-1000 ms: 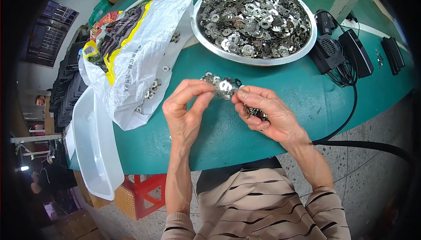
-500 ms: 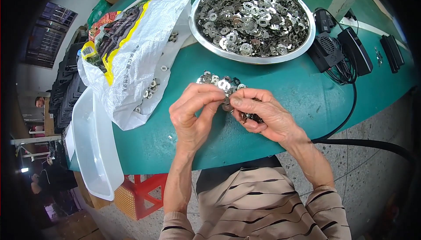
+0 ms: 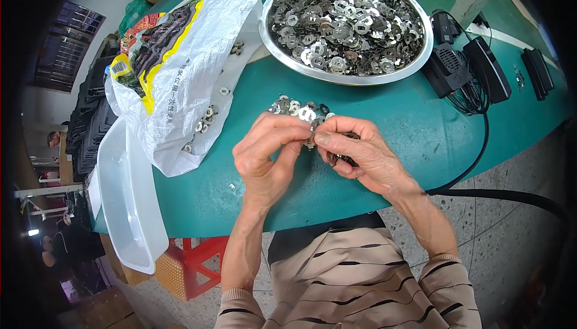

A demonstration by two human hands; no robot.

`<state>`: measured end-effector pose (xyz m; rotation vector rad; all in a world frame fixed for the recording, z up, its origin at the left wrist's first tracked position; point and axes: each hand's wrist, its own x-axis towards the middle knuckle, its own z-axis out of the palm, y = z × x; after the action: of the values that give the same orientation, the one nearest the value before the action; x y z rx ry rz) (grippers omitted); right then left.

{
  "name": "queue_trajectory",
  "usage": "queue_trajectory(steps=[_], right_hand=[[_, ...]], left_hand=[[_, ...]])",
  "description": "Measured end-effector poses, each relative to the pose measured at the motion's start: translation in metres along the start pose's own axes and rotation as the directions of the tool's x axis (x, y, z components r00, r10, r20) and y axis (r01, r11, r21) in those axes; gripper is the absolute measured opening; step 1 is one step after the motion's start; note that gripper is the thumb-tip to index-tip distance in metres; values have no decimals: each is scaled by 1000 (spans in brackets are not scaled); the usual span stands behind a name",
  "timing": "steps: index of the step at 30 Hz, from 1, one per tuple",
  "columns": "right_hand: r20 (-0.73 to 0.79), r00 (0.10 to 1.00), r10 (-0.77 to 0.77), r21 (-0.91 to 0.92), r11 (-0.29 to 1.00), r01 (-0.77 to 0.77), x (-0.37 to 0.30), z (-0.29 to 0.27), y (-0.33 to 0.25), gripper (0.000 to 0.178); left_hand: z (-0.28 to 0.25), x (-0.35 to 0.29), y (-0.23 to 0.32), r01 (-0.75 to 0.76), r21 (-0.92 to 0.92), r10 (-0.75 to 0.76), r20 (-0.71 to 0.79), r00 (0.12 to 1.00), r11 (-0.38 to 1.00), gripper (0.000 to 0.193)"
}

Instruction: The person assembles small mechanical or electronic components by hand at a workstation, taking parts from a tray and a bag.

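My left hand [image 3: 267, 154] is closed in a pinch, its thumb and index fingertip at the edge of a small flat metal piece. Opposite it, my right hand [image 3: 366, 157] curls around several dark metal pieces [image 3: 342, 159], its thumb pressed against the forefinger. The fingertips of both hands nearly meet, hiding part of what lies between them. Just beyond them on the green table [image 3: 415, 136] lies a small pile of slotted round metal pieces [image 3: 306, 113]. Behind that, a wide steel basin [image 3: 348, 80] is heaped with more of the same pieces.
A white woven sack [image 3: 186, 82] lies to the left, with loose metal pieces on its edge. An empty translucent plastic tub [image 3: 133, 202] sits beside it at the table's edge. Black power adapters [image 3: 448, 70] and cables are at right. A red stool [image 3: 195, 269] stands below.
Both hands stay at nearly the same place with only slight finger movement. The dark pieces in my right hand have shifted a little. The whole view has moved slightly.
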<state>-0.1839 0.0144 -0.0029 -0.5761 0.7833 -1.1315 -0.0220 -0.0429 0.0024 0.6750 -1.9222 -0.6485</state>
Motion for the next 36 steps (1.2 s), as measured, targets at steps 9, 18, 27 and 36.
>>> queue_trajectory(steps=[9,18,27,36], right_hand=[[-81,989,-124,-162,981,110,-3,8,-3,13],[-99,968,-231,-326,927,187,-5,11,-4,11],[-61,983,-175,-205,966,159,-4,6,0,15],[-30,999,26,-4,1000,-26,0,3,-1,19]], left_hand=[[-3,-1,4,360,-442,-369,70,927,822,20],[-7,-2,3,321,-429,-290,138,947,844,23],[-7,-4,2,452,-527,-431,171,886,720,21],[-11,-2,-15,691,-722,-625,532,571,17,16]])
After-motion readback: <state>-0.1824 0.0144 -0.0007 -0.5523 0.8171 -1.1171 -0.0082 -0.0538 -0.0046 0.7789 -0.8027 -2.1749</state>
